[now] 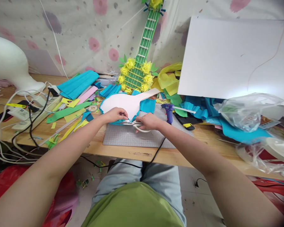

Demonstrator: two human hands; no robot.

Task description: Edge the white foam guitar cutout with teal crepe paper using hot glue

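Note:
On the desk lies a white guitar-shaped cutout (123, 102) with a narrow neck pointing right. Blue crepe paper (148, 106) shows beneath it and is folded along parts of its edge. My left hand (115, 115) rests over the cutout's near edge, with thumb and forefinger pinched on the blue crepe paper there. In my right hand (148, 121) are scissors with pale handles (144, 130). Their blades point left along the cutout's near edge, just below my left fingertips. Whether the blades are around the paper is too small to tell.
A grey cutting mat (132, 138) lies underneath. Right of my hands are a purple glue gun (168, 113) and a yellow-black cutter (188, 126). Behind stands a green paper guitar (144, 47) with yellow flowers. Paper scraps (71, 108) and a power strip (38, 115) lie left.

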